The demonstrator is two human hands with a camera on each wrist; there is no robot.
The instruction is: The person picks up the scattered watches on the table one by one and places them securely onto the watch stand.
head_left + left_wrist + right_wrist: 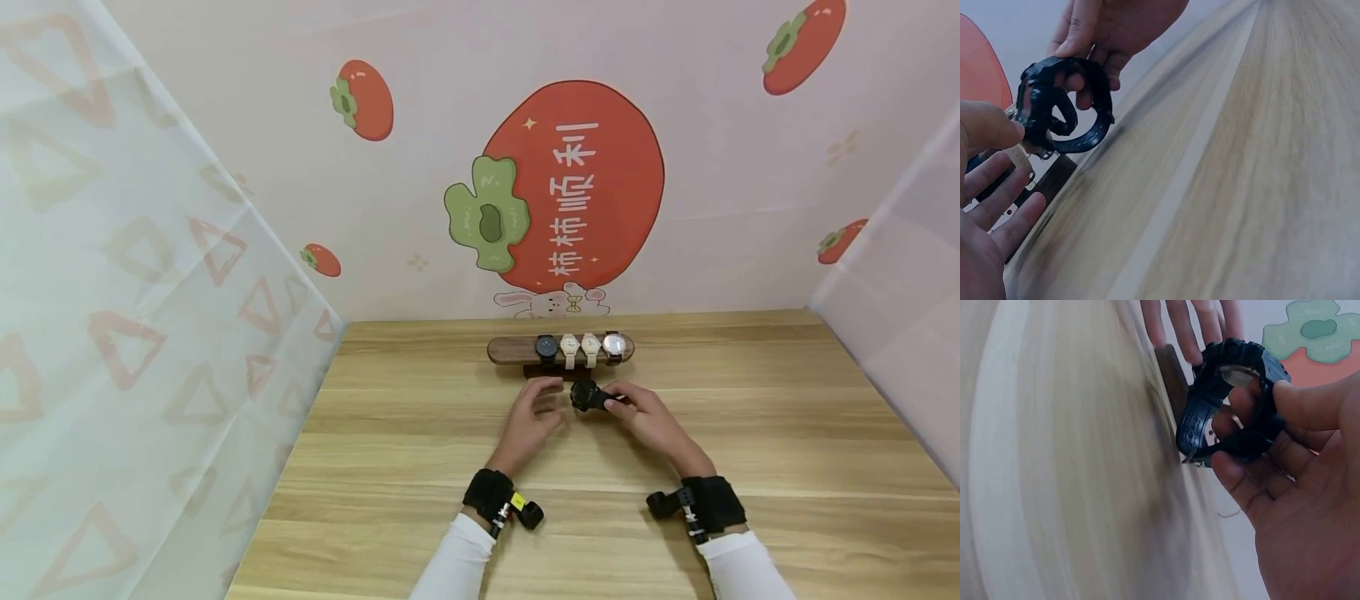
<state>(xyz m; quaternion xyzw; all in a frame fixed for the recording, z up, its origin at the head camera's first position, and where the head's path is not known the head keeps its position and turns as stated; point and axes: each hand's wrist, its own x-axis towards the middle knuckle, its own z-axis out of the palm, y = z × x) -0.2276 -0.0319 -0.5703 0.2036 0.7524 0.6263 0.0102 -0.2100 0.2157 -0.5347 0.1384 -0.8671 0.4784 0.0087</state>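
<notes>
A black wristwatch [583,395], its strap bent into a loop, is held up by my right hand [654,423]. In the right wrist view, the thumb and fingers of that hand pinch the strap [1247,442] and the edge of the case. My left hand [528,425] is just left of the watch, fingers spread and loosely bent, holding nothing. Its thumb [991,125] overlaps the watch's edge in the left wrist view; whether they touch I cannot tell. Behind both hands is a long wooden watch stand [512,350].
On the stand's bar sit a black watch [547,347], two cream watches [570,346] and a dark-strapped watch with a bright dial [614,345]. The wooden table [420,433] meets a printed backdrop [420,283] just beyond the stand.
</notes>
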